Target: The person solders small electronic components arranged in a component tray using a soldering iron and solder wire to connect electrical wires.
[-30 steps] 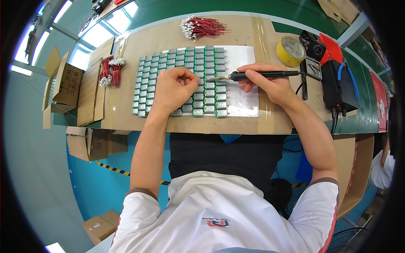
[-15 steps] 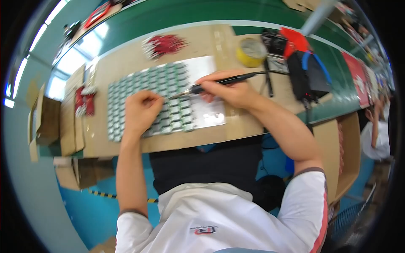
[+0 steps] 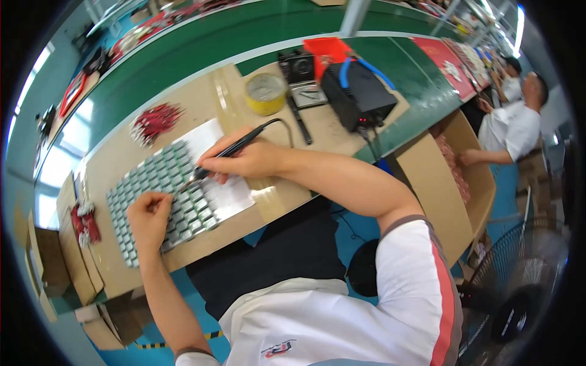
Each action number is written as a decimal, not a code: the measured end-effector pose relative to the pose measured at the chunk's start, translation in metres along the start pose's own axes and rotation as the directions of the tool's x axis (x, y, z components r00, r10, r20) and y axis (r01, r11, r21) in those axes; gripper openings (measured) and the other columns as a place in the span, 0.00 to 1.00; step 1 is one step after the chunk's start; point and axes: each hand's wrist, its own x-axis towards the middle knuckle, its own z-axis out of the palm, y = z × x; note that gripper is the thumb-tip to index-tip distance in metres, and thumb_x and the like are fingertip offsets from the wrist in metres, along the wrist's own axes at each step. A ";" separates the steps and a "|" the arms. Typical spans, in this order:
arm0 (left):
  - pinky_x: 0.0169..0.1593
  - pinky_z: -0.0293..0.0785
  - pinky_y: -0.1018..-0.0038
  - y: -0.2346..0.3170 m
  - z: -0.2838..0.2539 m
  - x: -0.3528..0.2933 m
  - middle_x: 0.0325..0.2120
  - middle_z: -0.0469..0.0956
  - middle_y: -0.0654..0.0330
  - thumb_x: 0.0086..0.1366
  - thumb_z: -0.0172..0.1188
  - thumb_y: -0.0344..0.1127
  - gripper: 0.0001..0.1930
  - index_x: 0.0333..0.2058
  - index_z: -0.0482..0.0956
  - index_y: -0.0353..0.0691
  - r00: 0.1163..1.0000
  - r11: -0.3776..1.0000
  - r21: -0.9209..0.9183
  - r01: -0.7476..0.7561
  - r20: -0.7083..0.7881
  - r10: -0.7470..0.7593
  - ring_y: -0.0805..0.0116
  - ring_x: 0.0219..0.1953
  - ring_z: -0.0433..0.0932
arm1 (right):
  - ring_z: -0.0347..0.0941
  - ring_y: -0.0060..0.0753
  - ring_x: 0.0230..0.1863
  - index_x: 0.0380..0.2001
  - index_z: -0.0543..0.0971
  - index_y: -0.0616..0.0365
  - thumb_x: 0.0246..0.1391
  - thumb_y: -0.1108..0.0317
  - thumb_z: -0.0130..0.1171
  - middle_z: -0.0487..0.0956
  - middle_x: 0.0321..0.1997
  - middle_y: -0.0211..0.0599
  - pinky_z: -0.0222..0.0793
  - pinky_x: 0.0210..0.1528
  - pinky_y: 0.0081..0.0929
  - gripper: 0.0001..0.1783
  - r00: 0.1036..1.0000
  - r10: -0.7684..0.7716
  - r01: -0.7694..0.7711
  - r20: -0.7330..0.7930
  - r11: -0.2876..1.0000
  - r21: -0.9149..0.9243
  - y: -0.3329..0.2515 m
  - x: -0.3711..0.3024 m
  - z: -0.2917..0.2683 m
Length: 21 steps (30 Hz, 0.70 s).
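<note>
A: Grip status?
B: My right hand [image 3: 241, 161] grasps a slim black soldering iron [image 3: 241, 141]. My left hand [image 3: 149, 222] has thumb and forefinger pinched; can't tell if anything's between them.
A: Iron position?
B: Metal tip's over the rows of small grey-and-green blocks [image 3: 149, 177], near my left fingertips. Contact unclear. Flat white sheet [image 3: 235, 198] shows beside the rows, brown cardboard [image 3: 110, 171] around.
</note>
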 end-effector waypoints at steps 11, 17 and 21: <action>0.14 0.57 0.83 0.015 -0.010 -0.013 0.17 0.73 0.69 0.67 0.63 0.33 0.06 0.34 0.81 0.36 0.989 0.976 -0.202 0.084 -0.102 -0.106 0.83 0.14 0.69 | 0.81 0.25 0.31 0.47 0.83 0.65 0.61 0.67 0.62 0.85 0.36 0.41 0.79 0.35 0.22 0.14 0.999 -0.031 0.029 -0.018 0.994 -0.105 -0.016 0.002 0.008; 0.15 0.57 0.82 0.012 -0.007 -0.016 0.18 0.75 0.66 0.67 0.63 0.33 0.06 0.38 0.80 0.36 0.979 0.972 -0.228 -0.050 -0.204 0.002 0.82 0.13 0.67 | 0.81 0.24 0.32 0.47 0.83 0.63 0.63 0.69 0.60 0.84 0.37 0.39 0.78 0.36 0.22 0.13 0.997 -0.064 0.058 -0.047 0.989 -0.135 -0.016 -0.003 0.006; 0.20 0.62 0.84 0.011 0.005 -0.017 0.17 0.77 0.65 0.63 0.66 0.28 0.06 0.33 0.79 0.34 0.977 0.959 -0.275 -0.074 -0.214 0.015 0.84 0.17 0.69 | 0.82 0.30 0.33 0.50 0.80 0.68 0.67 0.70 0.55 0.83 0.38 0.45 0.79 0.40 0.25 0.15 0.994 -0.024 0.013 -0.109 0.994 -0.105 0.000 -0.013 -0.003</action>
